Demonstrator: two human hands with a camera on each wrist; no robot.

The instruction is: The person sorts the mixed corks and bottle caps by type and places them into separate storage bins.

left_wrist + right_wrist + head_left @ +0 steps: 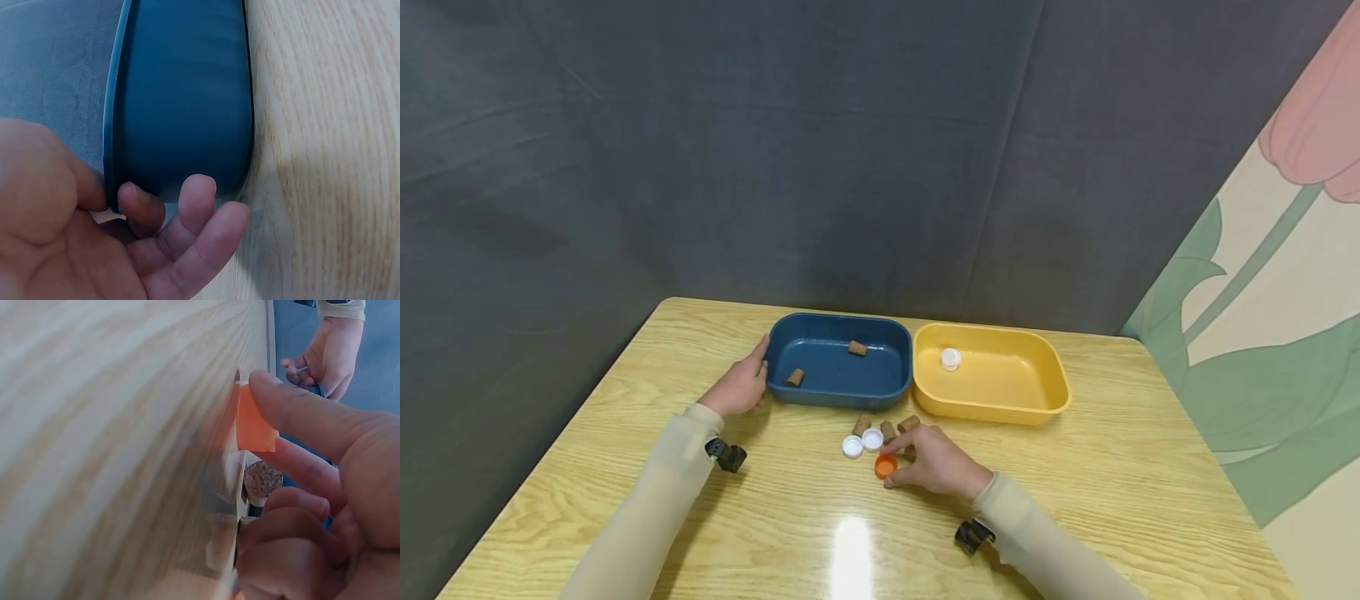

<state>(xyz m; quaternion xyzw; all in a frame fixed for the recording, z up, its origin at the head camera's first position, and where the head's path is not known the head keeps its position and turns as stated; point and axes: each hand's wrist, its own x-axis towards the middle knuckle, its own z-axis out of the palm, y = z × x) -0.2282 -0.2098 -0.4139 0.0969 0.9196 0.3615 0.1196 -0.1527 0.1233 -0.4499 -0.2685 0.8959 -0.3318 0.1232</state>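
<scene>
With thumb and fingers at its left end, my left hand (741, 385) grips the rim of the blue bin (846, 377); the left wrist view shows the fingers curled against the outer wall of the bin. My right hand (942, 461) pinches an orange bottle cap (886, 467) between thumb and index finger, low over the table. In the right wrist view the thumb lies on one side of the orange cap and the index finger on the other. Right beside it are two white bottle caps (852, 447) and several corks (862, 423), partly behind the right hand.
Two corks (795, 377) lie inside the blue bin. A yellow bin (992, 390) stands against its right side, with white bottle caps (951, 359) in it. The wooden table (775, 533) ends at a dark cloth (850, 167) behind the bins.
</scene>
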